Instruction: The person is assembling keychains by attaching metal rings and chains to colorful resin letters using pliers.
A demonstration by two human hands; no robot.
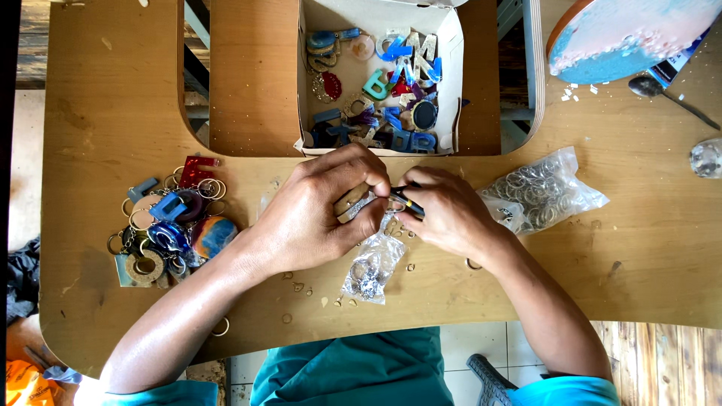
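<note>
Head view looks straight down on a wooden table (647,248) with a rounded cut-out at its far edge. A white cardboard box (450,90), lid open, sits in that cut-out and holds a jumble of glossy letter shapes (398,71) in blue, teal, clear and red. A clear plastic bag of metal rings (541,192) lies right of the hands; a smaller clear bag (370,272) lies just below them. A pile of finished keychains (169,225) rests at the left.

The left hand (312,218) is closed around a small tan piece (350,201), pinching it between thumb and fingers. The right hand (447,214) grips a dark, yellow-marked tool (406,200), its tip meeting the piece at table centre. Fingers cover most of both items, so their full shapes cannot be made out.

A round pink-and-blue slab (624,34) is cut off at the upper right, with a metal spoon (662,94) beside it. Loose small rings (301,287) dot the tabletop.
</note>
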